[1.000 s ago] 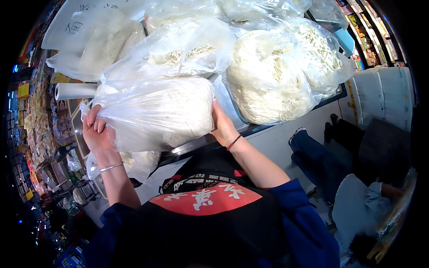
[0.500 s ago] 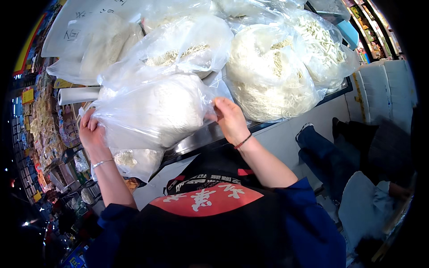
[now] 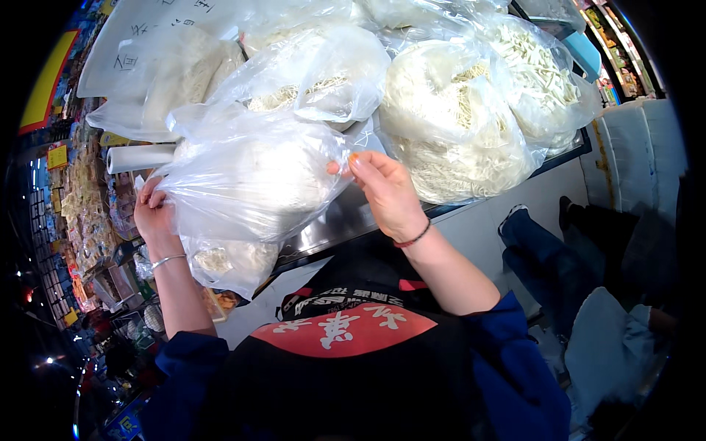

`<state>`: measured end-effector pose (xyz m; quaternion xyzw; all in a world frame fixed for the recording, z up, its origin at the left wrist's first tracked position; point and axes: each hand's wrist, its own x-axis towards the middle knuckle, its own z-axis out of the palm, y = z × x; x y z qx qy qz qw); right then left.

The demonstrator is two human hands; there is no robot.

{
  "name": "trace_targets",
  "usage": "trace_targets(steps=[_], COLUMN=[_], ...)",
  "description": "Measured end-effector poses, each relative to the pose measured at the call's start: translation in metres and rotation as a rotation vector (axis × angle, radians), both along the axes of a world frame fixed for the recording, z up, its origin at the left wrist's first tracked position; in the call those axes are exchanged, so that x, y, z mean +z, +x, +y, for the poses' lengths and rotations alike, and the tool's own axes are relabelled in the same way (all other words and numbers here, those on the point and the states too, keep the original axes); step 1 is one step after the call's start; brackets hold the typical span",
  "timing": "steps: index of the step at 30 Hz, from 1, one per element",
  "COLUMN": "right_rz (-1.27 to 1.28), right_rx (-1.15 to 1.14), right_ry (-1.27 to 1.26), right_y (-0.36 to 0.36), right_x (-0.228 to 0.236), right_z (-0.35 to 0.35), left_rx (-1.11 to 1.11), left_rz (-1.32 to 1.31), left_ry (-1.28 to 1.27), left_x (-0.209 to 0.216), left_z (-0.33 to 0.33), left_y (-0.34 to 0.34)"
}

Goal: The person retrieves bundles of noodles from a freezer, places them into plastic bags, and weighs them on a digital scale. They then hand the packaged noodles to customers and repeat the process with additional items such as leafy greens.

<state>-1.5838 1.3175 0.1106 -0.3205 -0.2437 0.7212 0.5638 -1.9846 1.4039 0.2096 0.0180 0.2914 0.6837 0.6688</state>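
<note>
Clear plastic film bunches under the curled fingers (image 3: 153,195) of the left hand (image 3: 156,214), which grip the gathered left end of the held bag (image 3: 254,180). At that bag's right end, the thumb and forefinger of the right hand (image 3: 393,195) pinch its film. A silver bangle (image 3: 169,259) circles the left wrist; a dark red bracelet (image 3: 414,236) circles the right. The held bag is plump with white contents; whether it rests on something or hangs is hard to tell. Below it is a smaller bag (image 3: 232,264), and to its lower right shows the steel worktop (image 3: 334,226). Left of the held bag lies a white roll (image 3: 136,159); behind it, a noodle bag (image 3: 316,73). To its right sits a larger noodle bag (image 3: 448,140), then a bag of thick white strips (image 3: 540,84). Well to its right show jean-clad legs (image 3: 544,257), near white boxes (image 3: 632,151).
</note>
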Motion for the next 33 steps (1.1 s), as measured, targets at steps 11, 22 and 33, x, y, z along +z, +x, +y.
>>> trace_targets(steps=[11,22,33], right_rz=[-0.111,-0.445,-0.614], right_rx=[0.193,0.107,-0.043], right_ry=[-0.258,0.012,-0.022], right_y=[0.043,0.037,0.023], right_x=[0.066,0.172,0.159], right_z=[-0.023,0.026,0.007], left_rx=[-0.568,-0.475,-0.537], left_rz=[0.769,0.781,0.660], left_ry=[-0.163,0.119,0.012], left_x=[0.035,0.077,0.064], left_z=[-0.113,-0.097,-0.109], left_y=[0.142,0.118,0.111])
